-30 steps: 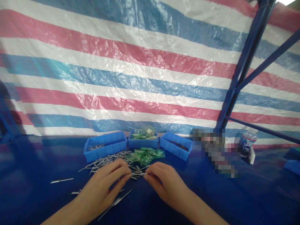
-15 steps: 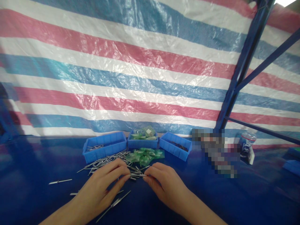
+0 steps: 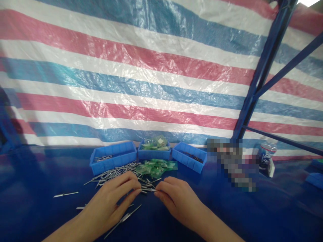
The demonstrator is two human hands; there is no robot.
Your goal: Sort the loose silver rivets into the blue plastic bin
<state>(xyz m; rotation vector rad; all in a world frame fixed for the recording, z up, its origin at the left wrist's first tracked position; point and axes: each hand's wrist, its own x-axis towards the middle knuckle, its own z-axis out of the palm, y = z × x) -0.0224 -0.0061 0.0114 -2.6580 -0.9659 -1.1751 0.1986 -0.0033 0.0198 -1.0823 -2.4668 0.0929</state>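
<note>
My left hand (image 3: pixel 118 198) and my right hand (image 3: pixel 178 195) face each other low in the middle, both closed in a fingertip pinch. A thin silver blind rivet (image 3: pixel 149 190) spans the short gap between them, one end at each set of fingertips; the fingers hide its ends. Just behind the hands lies a loose pile of blind rivets (image 3: pixel 114 173), next to some green plastic packets (image 3: pixel 156 168). Single rivets lie nearer me: one rivet (image 3: pixel 66 194) at the left, and another rivet (image 3: pixel 123 219) just below my left hand.
Three blue bins stand behind the pile: a left bin (image 3: pixel 113 158) with some rivets, a middle bin (image 3: pixel 154 154) with green packets, a right bin (image 3: pixel 189 164) with dark small parts. A bottle (image 3: pixel 267 154) stands at right beside a blurred patch. Striped sheeting (image 3: pixel 151 84) hangs behind.
Almost nothing differs. The hands keep their pinch on the rivet, with only a tiny shift of the fingers; the whole view has moved very slightly.
</note>
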